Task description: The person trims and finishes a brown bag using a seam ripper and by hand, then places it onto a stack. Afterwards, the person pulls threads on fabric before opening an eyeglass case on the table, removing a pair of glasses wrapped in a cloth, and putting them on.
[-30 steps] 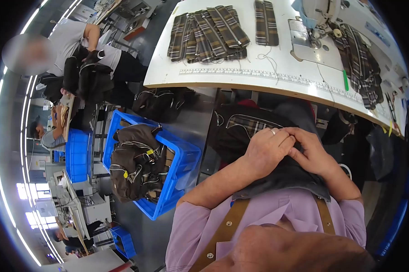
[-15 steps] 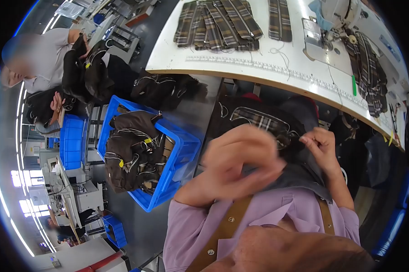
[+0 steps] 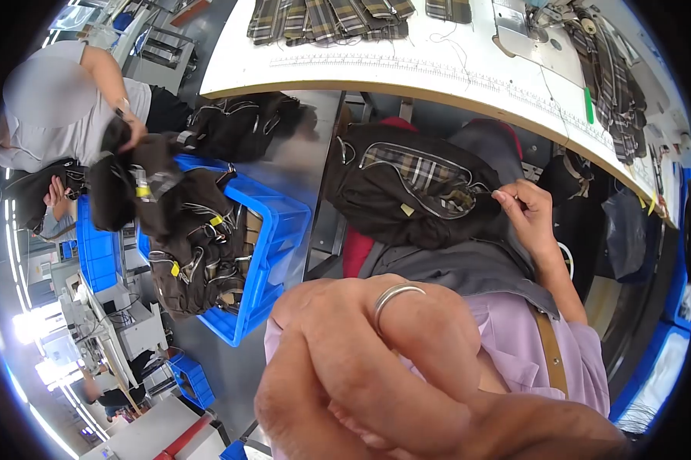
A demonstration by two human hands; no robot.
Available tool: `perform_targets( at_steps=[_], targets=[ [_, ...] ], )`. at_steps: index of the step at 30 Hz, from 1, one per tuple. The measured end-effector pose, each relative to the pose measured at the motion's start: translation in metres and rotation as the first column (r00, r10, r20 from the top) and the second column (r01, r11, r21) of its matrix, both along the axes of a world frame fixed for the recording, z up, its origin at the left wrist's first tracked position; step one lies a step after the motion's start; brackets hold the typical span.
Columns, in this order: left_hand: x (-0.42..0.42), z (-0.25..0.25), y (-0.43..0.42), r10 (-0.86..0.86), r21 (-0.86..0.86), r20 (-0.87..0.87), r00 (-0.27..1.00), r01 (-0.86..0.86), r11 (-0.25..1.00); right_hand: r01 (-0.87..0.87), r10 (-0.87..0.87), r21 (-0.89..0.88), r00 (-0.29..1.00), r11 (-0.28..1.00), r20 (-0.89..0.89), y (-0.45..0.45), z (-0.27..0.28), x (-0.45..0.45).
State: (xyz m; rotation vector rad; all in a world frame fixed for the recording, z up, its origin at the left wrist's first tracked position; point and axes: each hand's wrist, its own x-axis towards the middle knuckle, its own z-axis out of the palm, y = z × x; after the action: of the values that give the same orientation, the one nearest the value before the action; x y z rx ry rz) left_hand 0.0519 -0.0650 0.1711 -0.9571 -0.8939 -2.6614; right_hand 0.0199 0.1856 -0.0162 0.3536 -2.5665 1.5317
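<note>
A dark brown fabric bag (image 3: 391,195) lies across my lap. Its curved zip opening has light edging, and plaid cloth (image 3: 418,169) shows inside. My right hand (image 3: 529,215) is at the bag's right end, thumb and forefinger pinched on its edge near the end of the zip. Very close to the camera, my left hand (image 3: 368,345) is raised in front of my chest with its fingers curled, a ring on one of them. Whatever those fingers may hold is hidden. A small yellow tag (image 3: 407,209) sits on the bag's front.
A white sewing table (image 3: 345,73) spans the top, bearing plaid pieces (image 3: 326,19), a sewing machine (image 3: 541,23) and a printed ruler scale. Left of me, a blue crate (image 3: 276,253) holds several dark bags. Beyond it, a co-worker (image 3: 62,146) handles dark bags.
My left hand has risen from near the bag to close to the camera, uncovering the bag. My right hand stays at the bag's end. The co-worker has moved dark bags toward the crate.
</note>
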Motion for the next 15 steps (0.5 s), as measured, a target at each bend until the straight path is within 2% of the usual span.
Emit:
perform_targets(
  at_steps=[1,9,12,15],
  targets=[
    [-0.006,-0.002,-0.003,-0.062,-0.03,-0.053,0.997,0.06,0.998,0.004,-0.004,-0.01,1.0,1.0,0.008,0.0,-0.002,-0.001],
    [-0.014,-0.01,0.004,0.063,-0.168,-0.125,0.99,-0.084,0.982,0.014,-0.014,-0.01,0.999,1.0,-0.035,0.001,-0.001,-0.004],
    [-0.011,0.005,0.004,0.002,-0.121,-0.011,1.0,-0.003,0.993,0.017,-0.017,-0.021,0.999,1.0,-0.029,0.002,-0.004,-0.002],
    [-0.013,0.007,0.009,-0.151,0.002,-0.009,0.989,0.151,0.989,0.012,-0.013,-0.022,1.0,1.0,-0.028,0.002,-0.005,-0.001]
  ],
)
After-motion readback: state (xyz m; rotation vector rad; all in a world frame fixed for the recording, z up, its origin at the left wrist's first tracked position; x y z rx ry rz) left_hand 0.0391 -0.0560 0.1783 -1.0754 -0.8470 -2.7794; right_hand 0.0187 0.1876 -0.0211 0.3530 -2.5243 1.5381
